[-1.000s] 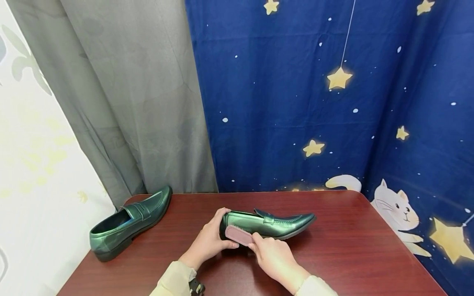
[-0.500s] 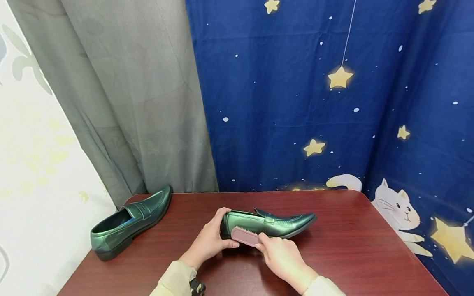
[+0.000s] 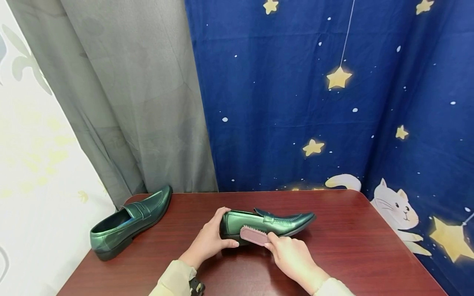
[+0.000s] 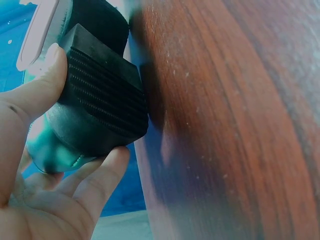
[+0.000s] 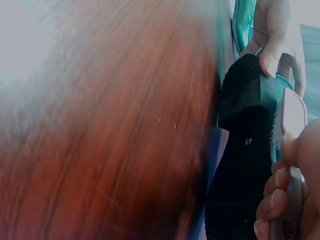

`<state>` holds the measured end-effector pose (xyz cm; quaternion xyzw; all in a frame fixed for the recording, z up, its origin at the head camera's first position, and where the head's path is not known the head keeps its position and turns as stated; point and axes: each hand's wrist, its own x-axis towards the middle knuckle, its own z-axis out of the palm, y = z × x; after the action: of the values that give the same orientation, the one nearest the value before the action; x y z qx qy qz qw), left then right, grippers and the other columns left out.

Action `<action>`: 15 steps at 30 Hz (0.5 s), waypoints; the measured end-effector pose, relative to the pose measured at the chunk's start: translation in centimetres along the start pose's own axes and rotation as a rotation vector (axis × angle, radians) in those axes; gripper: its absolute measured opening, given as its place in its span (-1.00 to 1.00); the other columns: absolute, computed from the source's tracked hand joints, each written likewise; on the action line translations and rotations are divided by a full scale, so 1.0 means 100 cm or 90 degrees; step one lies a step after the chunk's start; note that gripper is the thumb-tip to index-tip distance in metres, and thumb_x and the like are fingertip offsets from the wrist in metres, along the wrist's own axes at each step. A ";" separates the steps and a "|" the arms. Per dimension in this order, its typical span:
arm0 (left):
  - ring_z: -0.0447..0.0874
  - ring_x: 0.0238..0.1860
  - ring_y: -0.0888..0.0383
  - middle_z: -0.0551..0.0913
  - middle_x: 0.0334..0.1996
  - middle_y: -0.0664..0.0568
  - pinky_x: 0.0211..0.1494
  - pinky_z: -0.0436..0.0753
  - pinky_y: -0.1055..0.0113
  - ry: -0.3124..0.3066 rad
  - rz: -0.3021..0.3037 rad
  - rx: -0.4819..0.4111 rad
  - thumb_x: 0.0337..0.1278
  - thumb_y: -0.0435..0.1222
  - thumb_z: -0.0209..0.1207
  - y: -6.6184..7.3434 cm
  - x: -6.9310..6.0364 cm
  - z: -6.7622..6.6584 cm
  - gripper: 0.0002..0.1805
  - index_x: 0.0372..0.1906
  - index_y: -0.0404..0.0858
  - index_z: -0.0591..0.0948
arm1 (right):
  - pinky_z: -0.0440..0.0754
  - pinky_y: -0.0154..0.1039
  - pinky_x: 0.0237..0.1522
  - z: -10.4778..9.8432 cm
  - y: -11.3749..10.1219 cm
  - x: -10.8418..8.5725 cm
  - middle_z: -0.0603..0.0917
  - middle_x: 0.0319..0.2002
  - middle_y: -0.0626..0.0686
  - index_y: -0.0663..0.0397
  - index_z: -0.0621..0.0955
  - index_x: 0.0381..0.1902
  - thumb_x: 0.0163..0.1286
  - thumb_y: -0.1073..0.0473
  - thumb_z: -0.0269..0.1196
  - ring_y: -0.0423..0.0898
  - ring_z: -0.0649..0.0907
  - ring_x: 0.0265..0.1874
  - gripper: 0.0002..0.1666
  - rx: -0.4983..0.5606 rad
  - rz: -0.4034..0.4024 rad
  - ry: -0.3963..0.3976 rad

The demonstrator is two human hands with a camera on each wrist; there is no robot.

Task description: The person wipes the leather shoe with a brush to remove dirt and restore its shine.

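Note:
A green loafer [image 3: 237, 222] lies tilted near the middle of the table, its toe to the right and its side toward me. My left hand [image 3: 208, 238] grips it round the heel; in the left wrist view the thumb presses by the ridged black heel block [image 4: 102, 90] and the fingers curl beneath. My right hand [image 3: 292, 257] pinches the handle of a pink brush [image 3: 254, 236]. The brush's bristles [image 5: 275, 132] face the shoe's lower side, near the sole; whether they all touch it I cannot tell. A matching green loafer [image 3: 129, 222] stands upright at the table's left.
The reddish-brown wooden table [image 3: 355, 238] has rounded far corners. Behind it hang a grey curtain [image 3: 148, 102] and a blue star-patterned curtain [image 3: 281, 102]. A white patterned surface [image 3: 40, 164] rises at the left.
My right hand has slid the brush to the right along the loafer's side, from near the heel toward the middle. The left hand and both shoes have stayed in place.

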<state>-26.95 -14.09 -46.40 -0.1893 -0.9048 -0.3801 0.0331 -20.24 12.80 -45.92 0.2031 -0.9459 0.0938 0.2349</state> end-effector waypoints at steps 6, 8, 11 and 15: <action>0.63 -0.10 0.10 0.58 0.17 0.04 0.01 0.59 0.07 0.002 0.004 0.000 -0.31 0.04 0.62 -0.001 0.001 0.001 0.09 0.42 0.09 0.26 | 0.32 -0.21 -0.70 -0.007 0.009 -0.002 0.40 -0.73 -0.24 -0.17 0.38 -0.43 0.39 -0.09 0.32 -0.18 0.57 -0.71 -0.64 -0.016 0.001 -0.003; 0.63 -0.11 0.10 0.59 0.16 0.04 -0.01 0.59 0.08 0.004 0.006 0.001 -0.31 0.04 0.63 -0.001 0.001 0.001 0.09 0.42 0.09 0.26 | 0.33 -0.20 -0.70 -0.010 0.012 -0.003 0.39 -0.73 -0.24 -0.16 0.38 -0.44 0.38 -0.09 0.32 -0.18 0.59 -0.69 -0.64 -0.023 0.003 -0.005; 0.63 -0.14 0.11 0.59 0.16 0.04 -0.03 0.59 0.08 0.003 0.005 -0.002 -0.31 0.04 0.62 0.000 0.001 0.000 0.09 0.41 0.10 0.26 | 0.35 -0.20 -0.69 -0.014 0.016 -0.005 0.40 -0.73 -0.23 -0.15 0.39 -0.43 0.39 -0.09 0.32 -0.16 0.62 -0.66 -0.64 -0.033 0.010 -0.010; 0.63 -0.15 0.12 0.59 0.16 0.04 -0.04 0.59 0.10 -0.005 -0.002 -0.012 -0.30 0.04 0.62 0.002 0.000 -0.001 0.08 0.42 0.11 0.25 | 0.36 -0.19 -0.69 -0.018 0.021 -0.008 0.42 -0.73 -0.22 -0.15 0.39 -0.41 0.39 -0.09 0.32 -0.15 0.63 -0.65 -0.64 -0.042 0.024 -0.017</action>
<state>-26.84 -14.02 -46.22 -0.1899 -0.9016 -0.3878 0.0271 -19.72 15.44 -44.93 0.1785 -0.9552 0.0640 0.2274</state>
